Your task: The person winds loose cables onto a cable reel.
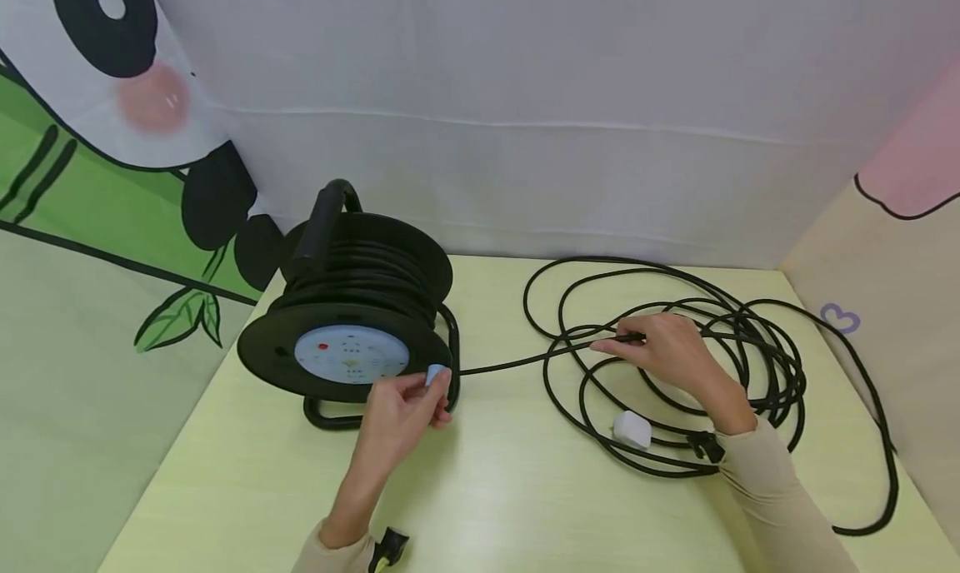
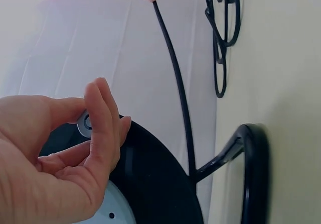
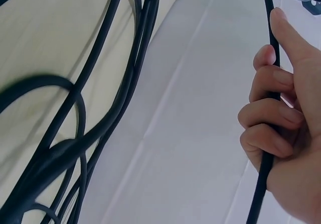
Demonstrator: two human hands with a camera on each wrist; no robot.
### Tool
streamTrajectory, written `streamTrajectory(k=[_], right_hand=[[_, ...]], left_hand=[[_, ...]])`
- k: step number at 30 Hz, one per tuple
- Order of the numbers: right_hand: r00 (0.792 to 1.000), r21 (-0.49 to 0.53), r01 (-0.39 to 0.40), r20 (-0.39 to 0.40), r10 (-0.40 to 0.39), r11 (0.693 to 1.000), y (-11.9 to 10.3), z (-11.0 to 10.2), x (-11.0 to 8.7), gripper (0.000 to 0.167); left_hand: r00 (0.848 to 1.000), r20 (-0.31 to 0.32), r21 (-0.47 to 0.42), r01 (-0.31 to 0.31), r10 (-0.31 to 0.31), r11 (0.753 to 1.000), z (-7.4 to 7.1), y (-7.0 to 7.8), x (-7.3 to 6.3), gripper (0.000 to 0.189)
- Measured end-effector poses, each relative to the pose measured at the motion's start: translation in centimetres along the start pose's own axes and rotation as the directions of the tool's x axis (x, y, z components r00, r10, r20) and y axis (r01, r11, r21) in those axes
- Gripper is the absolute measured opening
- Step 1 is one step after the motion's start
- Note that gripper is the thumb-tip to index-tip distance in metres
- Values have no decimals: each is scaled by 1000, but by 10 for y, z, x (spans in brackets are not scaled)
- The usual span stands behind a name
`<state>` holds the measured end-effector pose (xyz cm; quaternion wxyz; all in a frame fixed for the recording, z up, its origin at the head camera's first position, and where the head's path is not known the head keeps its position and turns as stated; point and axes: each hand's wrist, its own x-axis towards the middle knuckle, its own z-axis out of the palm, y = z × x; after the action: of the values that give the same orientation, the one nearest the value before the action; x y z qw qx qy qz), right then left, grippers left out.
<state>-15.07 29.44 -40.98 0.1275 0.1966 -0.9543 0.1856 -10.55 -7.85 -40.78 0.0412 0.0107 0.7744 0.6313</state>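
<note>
A: Where is the reel?
B: The black plastic cable reel (image 1: 352,314), with its pale-blue round socket panel (image 1: 351,355), is standing at the left of the pale-yellow tabletop (image 1: 495,490). A smooth black cable (image 1: 517,362) is stretching from it towards the right.

A: And the hands?
B: The left hand (image 1: 405,411) is pinching a small light-blue knob (image 1: 434,374) at the panel side of the reel. The right hand (image 1: 667,352) is curling its fingers round the cable, thumb pointing along it towards the reel.

A: So which step?
B: I'm judging that the reel is being worked by its knob while the cable is being guided. Whether it's winding on or paying out, I'm not able to tell from one moment.

A: What is the next move calling for?
B: Probably a turn of the knob, with the right hand minding the cable's tension and the loose black loops (image 1: 894,473), which are crossing one another and could be snagging.

A: What's hiding?
B: The black tubular stand (image 2: 255,174) and the reel are covering the cable's entry. A white plug (image 1: 632,430) is lying among the loops, its pins hard to make out; the panel's markings are blurring.
</note>
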Motion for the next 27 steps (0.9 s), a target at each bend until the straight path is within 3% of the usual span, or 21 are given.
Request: streamTrajectory(k=[6, 12, 27], right_hand=[[999, -17, -49, 1, 50, 999, 4, -3, -3, 28], [999, -2, -42, 0, 42, 999, 5, -4, -4, 29], [992, -24, -52, -116, 49, 998, 23, -18, -15, 22]], left_hand=[[1000, 1, 33, 25, -25, 999, -5, -14, 0, 22], [999, 6, 55, 42, -42, 998, -7, -23, 1, 26], [997, 6, 58, 72, -73, 996, -21, -40, -2, 28]])
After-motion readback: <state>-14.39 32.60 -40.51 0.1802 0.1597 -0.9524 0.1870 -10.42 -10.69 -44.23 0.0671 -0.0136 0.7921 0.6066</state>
